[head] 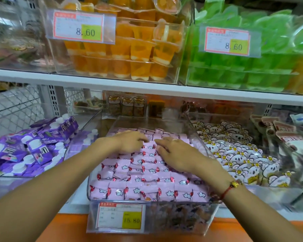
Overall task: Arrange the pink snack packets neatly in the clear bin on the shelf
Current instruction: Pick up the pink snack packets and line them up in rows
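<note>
A head-worn camera looks down at a shop shelf (147, 88) where a clear bin (198, 137) sits in the middle of the lower level, packed with pink snack packets (129, 172) printed with small white clouds. The packets lie in fairly even overlapping rows from the front wall of the clear bin to its back. Both bare hands are inside the clear bin, toward its back half. The left hand (129, 140) lies palm down on the packets with fingers loosely bent, fingertips touching a packet near the middle row; whether it pinches that packet cannot be told. The right hand (175, 154) lies flat, fingers mostly straight and spread, pressing on the rows just beside the left hand and holding nothing. A red cord bracelet (228, 190) circles the right wrist, close above the packets at the clear bin's front right corner. A price tag (120, 217) hangs on the clear bin's front wall. To the left of the clear bin lie purple pouches (33, 147); to its right, white koala-printed packets (234, 154). The likely risks: pressing or sweeping too hard could ruck up the tidy front rows, the forearms or bracelet could drag packets out of line, and a nudged packet could slide over the low side wall into the neighbouring bins.
</note>
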